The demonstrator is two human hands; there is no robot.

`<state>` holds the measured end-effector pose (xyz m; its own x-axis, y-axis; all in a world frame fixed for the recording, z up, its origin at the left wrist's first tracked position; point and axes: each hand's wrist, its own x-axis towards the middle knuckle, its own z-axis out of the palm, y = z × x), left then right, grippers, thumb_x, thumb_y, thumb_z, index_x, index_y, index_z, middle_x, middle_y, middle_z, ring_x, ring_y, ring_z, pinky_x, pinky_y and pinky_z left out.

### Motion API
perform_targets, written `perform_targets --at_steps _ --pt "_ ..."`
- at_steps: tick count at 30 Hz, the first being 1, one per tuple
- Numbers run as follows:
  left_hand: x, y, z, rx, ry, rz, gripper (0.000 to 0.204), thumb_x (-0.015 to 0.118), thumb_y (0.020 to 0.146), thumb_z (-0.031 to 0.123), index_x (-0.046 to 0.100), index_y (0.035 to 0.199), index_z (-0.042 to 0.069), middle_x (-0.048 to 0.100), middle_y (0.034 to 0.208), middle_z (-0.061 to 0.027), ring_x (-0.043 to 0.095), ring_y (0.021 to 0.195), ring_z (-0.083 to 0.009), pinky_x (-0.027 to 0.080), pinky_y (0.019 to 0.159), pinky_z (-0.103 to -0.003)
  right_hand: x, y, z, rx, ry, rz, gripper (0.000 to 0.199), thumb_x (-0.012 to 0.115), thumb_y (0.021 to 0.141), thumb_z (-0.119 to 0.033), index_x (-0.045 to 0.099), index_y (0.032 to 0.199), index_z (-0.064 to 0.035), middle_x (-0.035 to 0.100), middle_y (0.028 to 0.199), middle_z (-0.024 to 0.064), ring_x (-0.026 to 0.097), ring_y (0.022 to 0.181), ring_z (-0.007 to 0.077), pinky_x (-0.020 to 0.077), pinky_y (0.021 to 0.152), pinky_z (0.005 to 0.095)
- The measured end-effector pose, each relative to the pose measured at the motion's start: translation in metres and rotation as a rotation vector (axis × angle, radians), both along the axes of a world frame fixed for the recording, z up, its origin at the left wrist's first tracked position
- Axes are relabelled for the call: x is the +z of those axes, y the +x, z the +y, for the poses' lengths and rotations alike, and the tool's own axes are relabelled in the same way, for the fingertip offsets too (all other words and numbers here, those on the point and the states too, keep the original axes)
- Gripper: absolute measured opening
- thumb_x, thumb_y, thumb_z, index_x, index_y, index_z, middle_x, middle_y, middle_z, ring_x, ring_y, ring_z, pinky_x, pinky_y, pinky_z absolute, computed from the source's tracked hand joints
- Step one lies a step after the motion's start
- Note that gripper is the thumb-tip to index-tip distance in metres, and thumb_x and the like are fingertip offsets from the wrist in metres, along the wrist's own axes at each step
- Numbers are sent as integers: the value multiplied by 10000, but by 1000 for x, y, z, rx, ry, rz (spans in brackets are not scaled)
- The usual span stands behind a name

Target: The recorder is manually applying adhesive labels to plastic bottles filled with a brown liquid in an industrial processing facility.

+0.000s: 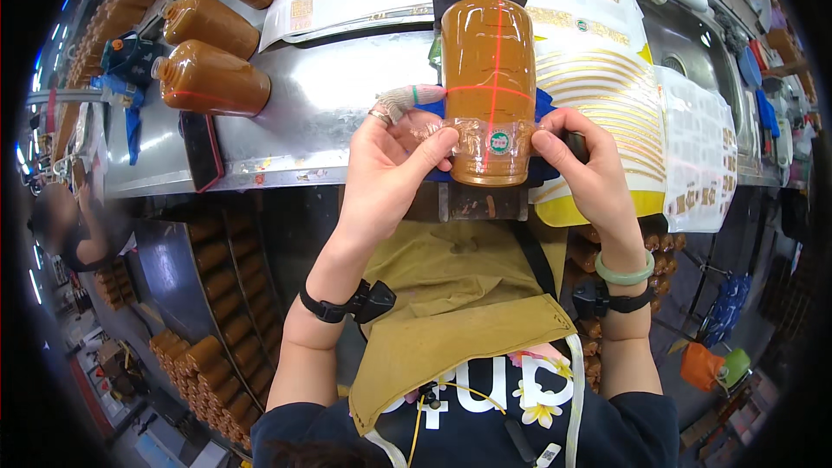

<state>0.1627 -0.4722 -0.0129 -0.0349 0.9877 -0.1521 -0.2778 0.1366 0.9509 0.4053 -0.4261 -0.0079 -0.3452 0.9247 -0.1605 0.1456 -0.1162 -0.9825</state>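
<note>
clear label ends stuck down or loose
Loose: left hand and right hand hold the clear label beyond the bottle at both sides. Whether its middle sticks, cannot tell.

My one view looks steeply down from my head, the left of two fisheyes worn side by side, past my shirt [472, 433] to my fingers [444, 142], close below, and the surface [299, 121] beyond; straight edges bend toward the dark rim.

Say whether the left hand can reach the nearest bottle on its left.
Probably yes: bare metal bench lies between the left hand and that brown bottle, though the hand must first release the clear label.
</note>
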Motion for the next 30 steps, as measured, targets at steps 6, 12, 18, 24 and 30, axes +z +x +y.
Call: perform_targets --at_steps 6,12,18,24,30 --pt "0 2 0 34 -35 -48 391 705 963 -2 587 1335 -23 681 1029 -53 648 863 -109 540 758 -274 -1 -1 0 0 -30 12 129 700 990 -132 665 964 -10 619 849 -55 504 787 25 415 717 211" --pt "-1 2 0 29 -40 -47 384 711 963 9 592 1328 -14 673 999 -38 645 844 -108 539 760 -275 -1 -1 1 9 -40 42 135 697 992 -136 667 968 -6 624 856 -48 513 808 31 426 740 211" --pt "-1 1 0 13 -31 -24 455 752 956 44 551 1361 -8 647 991 -41 648 921 -111 583 778 -276 -1 -1 2 11 -22 32 139 696 991 -137 674 982 -1 628 858 -49 519 813 31 431 742 214" --pt "-2 3 -1 25 -9 -31 448 750 954 35 558 1357 -6 653 984 -40 649 904 -104 578 772 -270 -2 0 2 7 -48 53 144 702 989 -144 673 973 -3 621 848 -53 516 808 26 427 733 215" --pt "-4 3 -1 24 -2 -33 436 742 962 37 564 1359 8 655 983 -40 650 910 -104 576 778 -266 -4 0 2 8 -37 45 143 706 988 -146 675 966 -9 615 841 -57 509 798 22 416 719 211"
